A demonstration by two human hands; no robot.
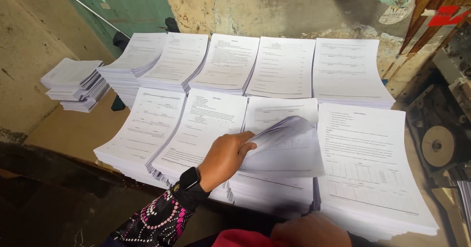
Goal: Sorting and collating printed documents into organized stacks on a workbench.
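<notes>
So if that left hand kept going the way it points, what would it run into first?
The left hand points right, gripping lifted sheets. Going on, it would probably meet the right-hand stack first, though depth is unclear.

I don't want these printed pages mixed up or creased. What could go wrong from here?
1. The left hand pinches a curled bundle of sheets over the third front stack; they could crease or slip.
2. The neighbouring stacks overlap at the edges, so an extra page may get dragged along.

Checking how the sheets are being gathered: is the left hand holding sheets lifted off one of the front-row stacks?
Yes, the left hand grips a curled bundle of printed sheets raised above the third front-row stack.
</notes>
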